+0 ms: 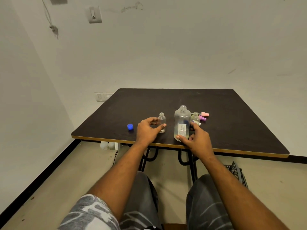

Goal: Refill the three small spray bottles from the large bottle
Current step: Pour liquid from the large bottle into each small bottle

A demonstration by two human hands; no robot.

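The large clear plastic bottle (182,120), white-labelled and uncapped, stands on the dark table (232,113) with a thin pale layer inside (the small clear bottle (162,121) to its left looks nearly empty). The right hand (197,140) grips its base; the left hand (147,130) curls round the small one

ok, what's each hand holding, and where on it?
Right hand grips the large bottle at its lower body, near the base. Left hand is curled round the small bottle's body.

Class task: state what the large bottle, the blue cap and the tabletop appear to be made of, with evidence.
Large bottle: likely clear plastic, slightly cloudy, see-through.
Blue cap: probably plastic, solid even colour.
Tabletop: seemingly laminated board, matte dark face, lighter edge strip.
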